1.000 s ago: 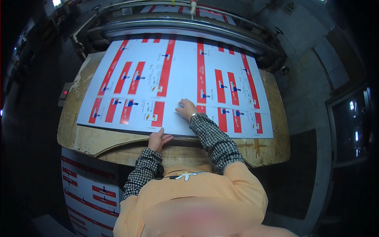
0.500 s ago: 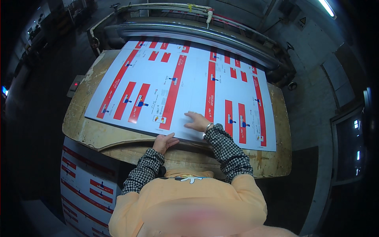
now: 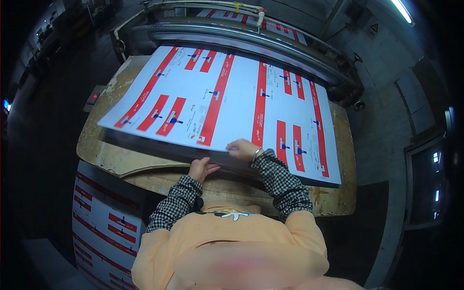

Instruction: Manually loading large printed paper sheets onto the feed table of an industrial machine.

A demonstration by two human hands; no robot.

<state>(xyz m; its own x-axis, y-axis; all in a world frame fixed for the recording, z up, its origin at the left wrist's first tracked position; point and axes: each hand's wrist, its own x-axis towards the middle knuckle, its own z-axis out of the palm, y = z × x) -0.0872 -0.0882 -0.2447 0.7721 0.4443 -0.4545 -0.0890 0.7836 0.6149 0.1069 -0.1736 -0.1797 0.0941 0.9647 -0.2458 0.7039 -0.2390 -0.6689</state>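
A large white printed sheet (image 3: 241, 101) with red bands and small blue figures covers most of the worn wooden table (image 3: 333, 198). Its far end reaches the metal roller (image 3: 232, 35), and its near edge is raised, with a shadowed gap under it. My right hand (image 3: 243, 150) pinches that near edge right of the middle, thumb hidden from view. Close to the table's curved front, my left hand (image 3: 200, 169) has its fingers stretched and apart beside the shadowed edge below the sheet, and appears to hold nothing.
Beyond the roller lies another printed sheet (image 3: 261, 23). A stack of similar sheets (image 3: 104, 222) stands low at the left. Handwheels (image 3: 358, 105) stick out at the machine's right end. A switch box (image 3: 94, 96) with a red light sits by the table's left edge.
My right hand has gone from spread over the sheet to pinching its near edge, which has risen. The printed pattern has shifted, and more printed sheet shows behind the roller. My left hand barely moved.
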